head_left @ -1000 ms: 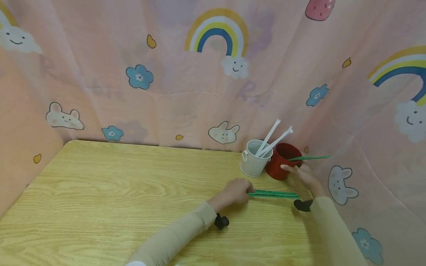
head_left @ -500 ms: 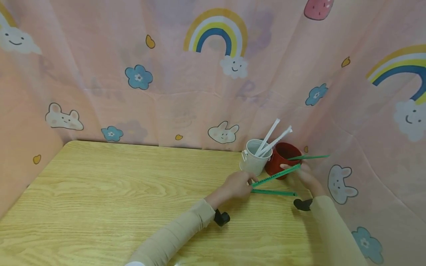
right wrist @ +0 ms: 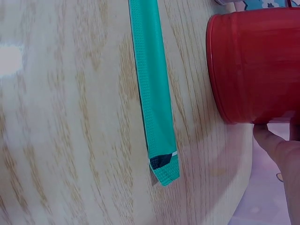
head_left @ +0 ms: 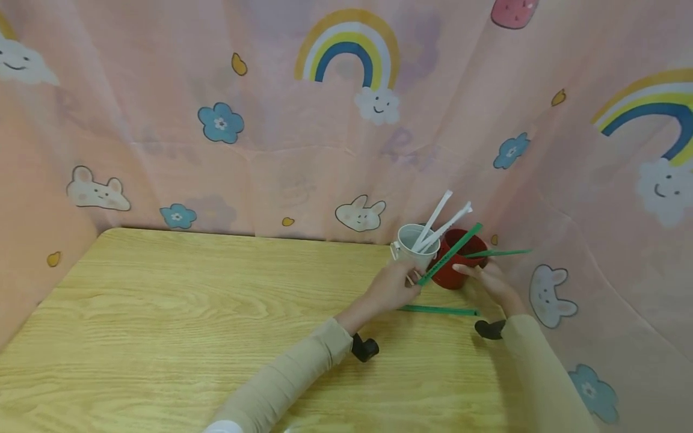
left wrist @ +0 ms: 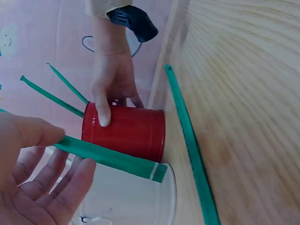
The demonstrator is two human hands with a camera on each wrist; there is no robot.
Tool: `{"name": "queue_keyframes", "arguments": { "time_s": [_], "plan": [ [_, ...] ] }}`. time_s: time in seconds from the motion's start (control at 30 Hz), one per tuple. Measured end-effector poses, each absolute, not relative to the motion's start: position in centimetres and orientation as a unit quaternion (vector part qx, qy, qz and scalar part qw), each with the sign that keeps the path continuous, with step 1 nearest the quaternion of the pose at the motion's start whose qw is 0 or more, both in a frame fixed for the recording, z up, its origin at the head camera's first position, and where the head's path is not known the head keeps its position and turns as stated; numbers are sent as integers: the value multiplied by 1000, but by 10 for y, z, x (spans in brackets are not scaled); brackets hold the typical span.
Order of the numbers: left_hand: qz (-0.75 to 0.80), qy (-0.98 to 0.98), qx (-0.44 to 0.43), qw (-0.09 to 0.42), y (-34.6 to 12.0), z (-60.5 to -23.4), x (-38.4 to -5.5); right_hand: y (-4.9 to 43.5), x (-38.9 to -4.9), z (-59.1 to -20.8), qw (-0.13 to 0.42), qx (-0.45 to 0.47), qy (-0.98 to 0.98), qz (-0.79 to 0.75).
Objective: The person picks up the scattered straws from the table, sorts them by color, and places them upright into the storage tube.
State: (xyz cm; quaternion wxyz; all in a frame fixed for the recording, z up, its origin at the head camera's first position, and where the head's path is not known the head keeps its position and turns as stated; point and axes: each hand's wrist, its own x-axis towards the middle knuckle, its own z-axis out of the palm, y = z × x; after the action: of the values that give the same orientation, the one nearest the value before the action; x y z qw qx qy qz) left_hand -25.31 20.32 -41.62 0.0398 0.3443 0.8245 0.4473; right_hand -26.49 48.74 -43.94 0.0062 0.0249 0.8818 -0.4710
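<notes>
My left hand (head_left: 392, 288) pinches a green paper-wrapped straw (head_left: 450, 254) between thumb and fingers. Its far end slants up in front of the red bucket (head_left: 448, 279). My right hand (head_left: 494, 284) grips that bucket from the right, thumb near the rim. Two green wrapped straws (left wrist: 54, 96) lean out of the red bucket in the left wrist view. Another green wrapped straw (right wrist: 153, 89) lies flat on the table, partly behind my left hand in the head view.
A white bucket (head_left: 409, 252) with white wrapped straws (head_left: 436, 211) stands against the red one's left side. The wooden table (head_left: 206, 313) ends at a pink patterned curtain (head_left: 260, 180) at the back and right.
My left hand has lifted one green straw off the table, tilting it up and moving it toward the red bucket. Another stays on the table. My right hand keeps its hold.
</notes>
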Motion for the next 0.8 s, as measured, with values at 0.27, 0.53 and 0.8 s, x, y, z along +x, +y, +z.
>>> {"name": "queue_keyframes", "arguments": {
  "time_s": [0.27, 0.53, 0.8],
  "plan": [
    [483, 802, 352, 5, 211, -407, -256, 487, -266, -441, 6, 26, 882, -471],
    [486, 796, 361, -22, 218, -397, -258, 489, -264, -440, 17, 33, 882, -470],
    [496, 791, 356, -38, 224, -387, -263, 488, -267, -441, 9, 21, 882, -471]
  ]
}}
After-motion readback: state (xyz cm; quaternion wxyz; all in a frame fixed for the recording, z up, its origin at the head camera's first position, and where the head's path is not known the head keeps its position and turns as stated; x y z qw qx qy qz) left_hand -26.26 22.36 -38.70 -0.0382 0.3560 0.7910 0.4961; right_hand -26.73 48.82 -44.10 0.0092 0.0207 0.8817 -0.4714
